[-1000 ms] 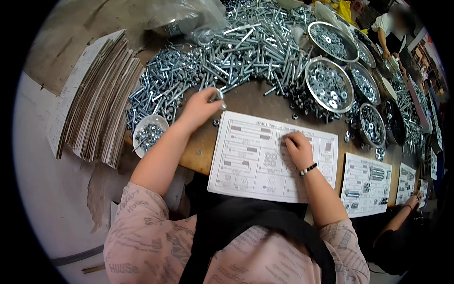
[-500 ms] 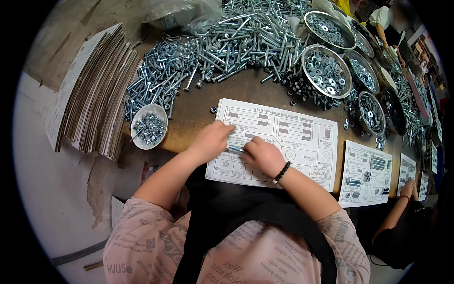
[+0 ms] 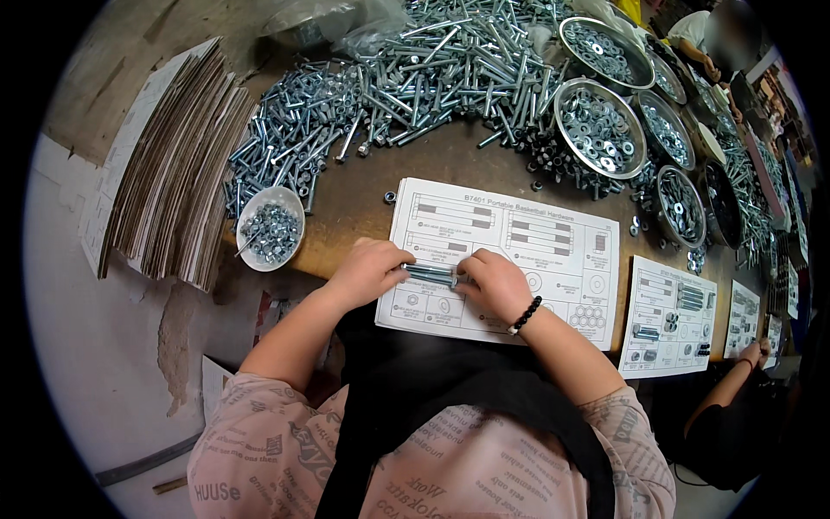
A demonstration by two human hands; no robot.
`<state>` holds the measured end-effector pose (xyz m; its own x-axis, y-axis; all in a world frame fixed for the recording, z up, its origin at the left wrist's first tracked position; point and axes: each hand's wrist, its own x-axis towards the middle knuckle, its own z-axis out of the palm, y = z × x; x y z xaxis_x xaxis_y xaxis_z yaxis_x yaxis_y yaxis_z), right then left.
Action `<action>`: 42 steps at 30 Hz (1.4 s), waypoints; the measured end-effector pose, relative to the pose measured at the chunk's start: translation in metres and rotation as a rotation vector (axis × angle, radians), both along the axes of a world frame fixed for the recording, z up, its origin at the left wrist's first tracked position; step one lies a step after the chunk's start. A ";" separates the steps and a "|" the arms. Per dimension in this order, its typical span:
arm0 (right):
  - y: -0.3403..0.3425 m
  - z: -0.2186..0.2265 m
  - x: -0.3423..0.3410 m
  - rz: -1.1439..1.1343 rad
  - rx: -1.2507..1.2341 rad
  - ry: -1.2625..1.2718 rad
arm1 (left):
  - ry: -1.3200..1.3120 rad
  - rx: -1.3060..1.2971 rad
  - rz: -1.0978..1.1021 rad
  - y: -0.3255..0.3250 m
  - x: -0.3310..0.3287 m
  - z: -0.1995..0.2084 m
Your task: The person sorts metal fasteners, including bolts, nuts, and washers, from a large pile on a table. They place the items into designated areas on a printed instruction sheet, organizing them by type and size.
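A few silvery bolts (image 3: 430, 276) lie side by side across the printed parts sheet (image 3: 553, 212), which tops a stack of paper at the table's front edge. My left hand (image 3: 373, 273) is closed at their left ends, thumb and fingers pinching. At the right ends my right hand (image 3: 500, 287), with a dark beaded bracelet on its wrist, has its fingers closed round the bolts. The fingers hide both ends of the bolts, so I cannot tell exactly how many there are.
A big heap of bolts (image 3: 432, 78) spreads behind the sheet. A white bowl of nuts (image 3: 301, 227) stands at left, near stacked cardboard sheets (image 3: 173, 164). Metal bowls of washers (image 3: 641, 164) line the right. Another sheet with hardware (image 3: 635, 363) and a co-worker's hand (image 3: 754, 353) are farther right.
My left hand has come down from the sheet's upper left part to the bolts' left ends. My right hand has shifted slightly right, and more of the bolts shows between the hands.
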<state>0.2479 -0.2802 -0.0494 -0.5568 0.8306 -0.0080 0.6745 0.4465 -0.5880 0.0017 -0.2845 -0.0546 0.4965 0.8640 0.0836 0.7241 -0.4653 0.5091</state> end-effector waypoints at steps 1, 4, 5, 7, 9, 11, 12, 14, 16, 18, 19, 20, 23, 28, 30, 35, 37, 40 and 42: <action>0.001 0.000 -0.002 -0.004 -0.003 -0.006 | -0.003 0.005 -0.007 -0.001 0.005 0.007; 0.002 0.001 -0.005 -0.006 -0.015 -0.009 | 0.004 0.022 -0.020 -0.002 0.005 0.004; 0.001 0.000 -0.004 0.000 -0.022 0.000 | 0.010 0.029 -0.021 -0.002 0.003 0.003; 0.001 0.001 0.000 -0.020 -0.048 0.026 | -0.074 -0.010 0.071 -0.001 -0.005 0.005; 0.003 0.003 0.006 -0.071 -0.088 0.058 | -0.154 -0.150 0.234 0.004 -0.021 0.004; 0.008 -0.001 0.015 -0.118 -0.087 0.089 | -0.245 -0.165 0.401 0.002 -0.031 0.009; 0.011 -0.002 0.019 -0.141 -0.081 0.099 | -0.222 -0.165 0.464 0.001 -0.035 0.014; 0.016 -0.004 0.023 -0.162 -0.094 0.133 | -0.166 -0.047 0.389 -0.003 -0.039 0.008; 0.020 -0.002 0.024 -0.170 -0.091 0.135 | -0.089 0.008 0.343 -0.005 -0.043 -0.002; 0.022 -0.001 0.022 -0.175 -0.090 0.130 | 0.010 0.001 0.328 -0.002 -0.044 -0.014; 0.023 -0.003 0.022 -0.171 -0.078 0.128 | 0.018 -0.015 0.373 0.002 -0.043 -0.018; 0.024 -0.005 0.022 -0.168 -0.066 0.126 | 0.012 0.039 0.409 0.007 -0.041 -0.019; 0.023 -0.006 0.019 -0.166 -0.074 0.117 | 0.020 0.167 0.526 0.022 -0.034 -0.013; 0.026 -0.010 0.020 -0.210 -0.050 0.099 | 0.179 0.307 0.851 0.083 -0.039 -0.019; 0.026 -0.010 0.017 -0.223 -0.035 0.110 | 0.275 0.304 0.964 0.102 -0.044 -0.032; 0.025 -0.013 0.019 -0.220 -0.026 0.128 | 0.357 0.333 1.037 0.137 -0.049 -0.055; 0.025 -0.013 0.019 -0.219 -0.022 0.132 | 0.375 0.331 1.018 0.141 -0.051 -0.052; 0.025 -0.011 0.018 -0.220 -0.026 0.124 | 0.312 0.279 0.898 0.129 -0.046 -0.041; 0.026 -0.013 0.019 -0.212 -0.015 0.119 | 0.203 0.334 0.836 0.113 -0.038 -0.041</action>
